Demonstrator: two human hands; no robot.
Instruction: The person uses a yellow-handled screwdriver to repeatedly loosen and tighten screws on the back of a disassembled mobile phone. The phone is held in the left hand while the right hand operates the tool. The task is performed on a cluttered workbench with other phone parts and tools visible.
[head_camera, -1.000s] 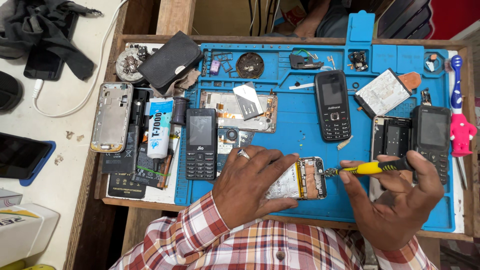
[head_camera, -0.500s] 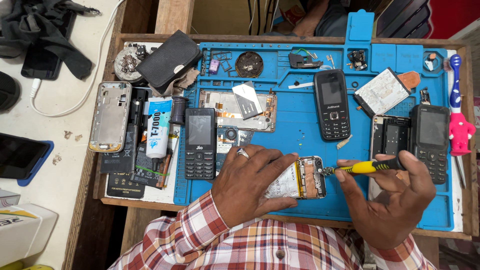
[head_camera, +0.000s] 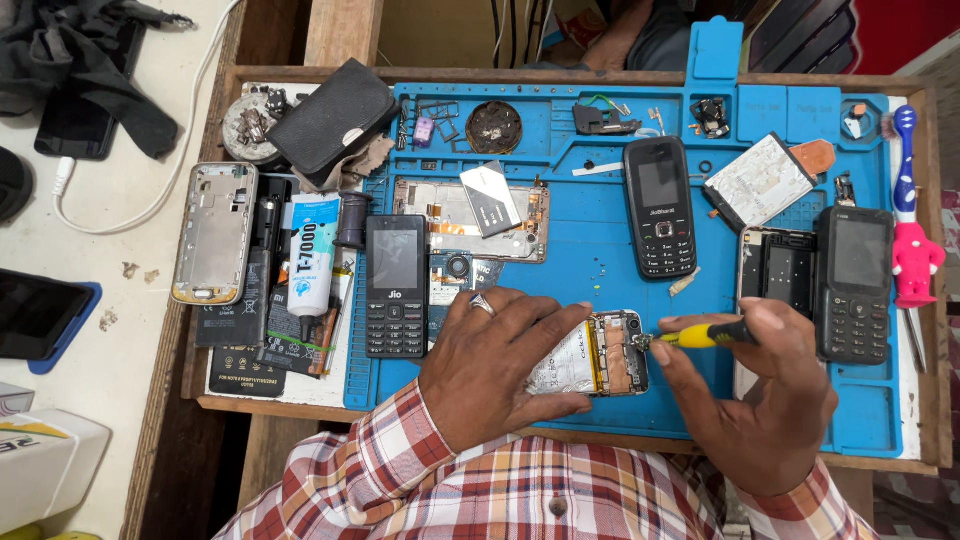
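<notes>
Beneath our hands lies the blue work mat (head_camera: 600, 250), spread across the wooden bench (head_camera: 560, 76). Our left hand (head_camera: 490, 365) lies flat with fingers spread, pressing down on an opened phone (head_camera: 600, 355) whose back is off; its silvery battery and circuit board show just beyond our fingertips. Our right hand (head_camera: 765, 395) is closed around a yellow-handled screwdriver (head_camera: 700, 337), whose tip touches the phone's upper right corner. Just beyond our left hand stands a black keypad phone (head_camera: 396, 285), with a white glue tube (head_camera: 313, 255) further to its left. Beyond our right hand lies a second keypad phone (head_camera: 659, 207), and to the right of that hand a third one (head_camera: 853, 285).
</notes>
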